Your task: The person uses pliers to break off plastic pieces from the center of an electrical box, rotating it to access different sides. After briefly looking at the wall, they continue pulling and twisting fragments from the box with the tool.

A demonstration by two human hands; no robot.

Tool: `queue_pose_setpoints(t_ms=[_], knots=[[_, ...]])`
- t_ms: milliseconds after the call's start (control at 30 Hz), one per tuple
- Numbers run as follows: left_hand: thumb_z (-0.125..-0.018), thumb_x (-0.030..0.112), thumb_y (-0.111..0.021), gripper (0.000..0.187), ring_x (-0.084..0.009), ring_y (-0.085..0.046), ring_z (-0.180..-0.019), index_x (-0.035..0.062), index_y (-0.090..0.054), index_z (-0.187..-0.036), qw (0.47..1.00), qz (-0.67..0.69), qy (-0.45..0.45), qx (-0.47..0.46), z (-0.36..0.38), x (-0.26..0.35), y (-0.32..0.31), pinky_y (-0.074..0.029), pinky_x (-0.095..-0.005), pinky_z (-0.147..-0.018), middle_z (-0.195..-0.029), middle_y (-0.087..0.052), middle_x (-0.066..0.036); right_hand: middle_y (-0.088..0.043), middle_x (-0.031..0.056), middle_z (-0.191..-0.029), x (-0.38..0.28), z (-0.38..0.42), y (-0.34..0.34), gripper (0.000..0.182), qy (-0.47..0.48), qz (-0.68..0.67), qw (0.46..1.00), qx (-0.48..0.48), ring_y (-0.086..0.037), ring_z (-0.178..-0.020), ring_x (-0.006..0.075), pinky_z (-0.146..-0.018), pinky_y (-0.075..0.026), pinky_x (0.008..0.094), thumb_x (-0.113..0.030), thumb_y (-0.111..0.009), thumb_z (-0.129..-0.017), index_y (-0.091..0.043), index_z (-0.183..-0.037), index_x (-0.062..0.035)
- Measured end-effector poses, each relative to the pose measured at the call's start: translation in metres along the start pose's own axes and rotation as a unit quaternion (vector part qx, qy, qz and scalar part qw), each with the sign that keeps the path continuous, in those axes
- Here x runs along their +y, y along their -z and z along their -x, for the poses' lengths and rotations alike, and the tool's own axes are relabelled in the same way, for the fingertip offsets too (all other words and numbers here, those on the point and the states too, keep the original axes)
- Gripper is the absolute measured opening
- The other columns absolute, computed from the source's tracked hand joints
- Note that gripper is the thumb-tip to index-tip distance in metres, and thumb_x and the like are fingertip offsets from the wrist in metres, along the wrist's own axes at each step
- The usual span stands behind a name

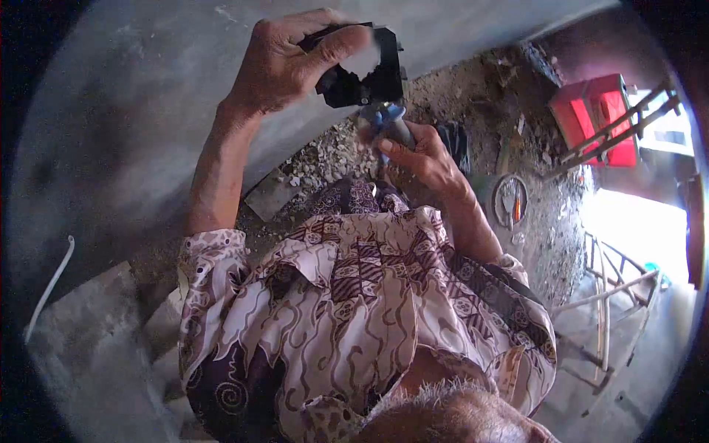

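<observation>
A black frame-like piece [391, 66] with a ragged opening through its middle is held up near the grey wall. My left hand [295, 63] grips it from the left, with the thumb across its front. Just below its lower edge, my right hand [425, 156] is closed around the handles of a pair of pliers [399, 131]. The blue and grey head of the pliers is at the bottom edge of the black piece; whether the jaws bite on it cannot be made out.
Rubble [332, 159] covers the floor below the hands. A round container [509, 201] with a red-handled item stands at the right. Farther right are a red box [597, 120], wooden bars and a wooden frame [605, 295]. Slabs [96, 347] lie at lower left.
</observation>
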State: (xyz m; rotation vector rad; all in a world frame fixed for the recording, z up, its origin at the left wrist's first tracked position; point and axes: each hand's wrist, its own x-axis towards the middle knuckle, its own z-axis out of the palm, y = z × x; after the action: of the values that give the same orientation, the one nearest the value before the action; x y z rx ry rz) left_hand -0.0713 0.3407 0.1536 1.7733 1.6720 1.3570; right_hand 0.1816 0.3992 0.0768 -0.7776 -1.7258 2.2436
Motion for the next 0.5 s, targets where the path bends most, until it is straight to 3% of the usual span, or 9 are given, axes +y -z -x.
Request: queue_pose_setpoints(t_ms=[67,133,200,333,433,500], knots=[[-0.097,0.035,-0.064,0.032,-0.0071,-0.059,-0.079,0.0044,-0.072,-0.102,1.0,-0.002,0.018,-0.016,0.006,0.004,-0.014,-0.047,-0.0243,-0.072,-0.083,-0.068,0.001,-0.06,0.0051,-0.077,0.02,0.014,0.018,0.041,-0.001,0.224,0.974,0.025,-0.05,-0.074,0.014,-0.068,-0.044,0.035,-0.038,-0.068,-0.092,-0.066,-0.108,-0.0006],[-0.097,0.035,-0.064,0.031,-0.0065,-0.058,-0.078,0.0046,-0.072,-0.101,0.999,-0.003,0.038,-0.028,0.004,0.001,-0.021,-0.046,-0.0243,-0.071,-0.082,-0.067,0.002,-0.055,0.0066,-0.075,0.023,0.02,0.019,0.038,-0.031,0.182,0.982,0.042,-0.045,-0.072,0.0149,-0.065,-0.041,0.0362,-0.037,-0.068,-0.092,-0.065,-0.105,-0.0013],[-0.097,0.034,-0.065,0.031,-0.0058,-0.056,-0.076,0.0047,-0.072,-0.099,0.996,-0.017,0.076,-0.048,0.003,-0.002,-0.029,-0.045,-0.0239,-0.068,-0.079,-0.064,0.003,-0.054,0.0079,-0.076,0.013,0.022,0.02,0.036,0.078,0.259,0.962,0.04,-0.047,-0.071,0.0164,-0.065,-0.042,0.0355,-0.035,-0.068,-0.093,-0.062,-0.099,0.0001],[-0.097,0.04,-0.064,0.036,-0.0057,-0.056,-0.073,0.0046,-0.071,-0.098,0.997,0.025,0.048,-0.054,0.003,-0.009,-0.038,-0.045,-0.0232,-0.066,-0.078,-0.064,0.003,-0.052,0.0091,-0.076,0.004,0.024,0.026,0.035,0.061,0.276,0.959,0.032,-0.05,-0.071,0.0185,-0.067,-0.043,0.0366,-0.033,-0.069,-0.092,-0.06,-0.096,0.0009],[-0.097,0.046,-0.062,0.043,-0.0048,-0.055,-0.071,0.0044,-0.07,-0.098,0.998,0.033,0.035,-0.051,0.005,-0.017,-0.041,-0.044,-0.0219,-0.065,-0.078,-0.063,0.003,-0.061,0.0084,-0.083,0.021,0.023,0.035,0.041,0.08,0.316,0.945,0.032,-0.048,-0.074,0.0141,-0.069,-0.044,0.0333,-0.04,-0.068,-0.092,-0.065,-0.109,-0.0025],[-0.089,0.058,-0.067,0.053,-0.0082,-0.057,-0.068,0.0056,-0.071,-0.08,0.981,0.132,0.134,-0.044,0.005,-0.02,-0.041,-0.044,-0.0274,-0.063,-0.069,-0.062,0.0,-0.063,0.0069,-0.086,0.022,0.026,0.034,0.039,-0.008,0.304,0.952,0.032,-0.05,-0.075,0.0138,-0.07,-0.045,0.0336,-0.038,-0.067,-0.093,-0.065,-0.111,-0.0035]])
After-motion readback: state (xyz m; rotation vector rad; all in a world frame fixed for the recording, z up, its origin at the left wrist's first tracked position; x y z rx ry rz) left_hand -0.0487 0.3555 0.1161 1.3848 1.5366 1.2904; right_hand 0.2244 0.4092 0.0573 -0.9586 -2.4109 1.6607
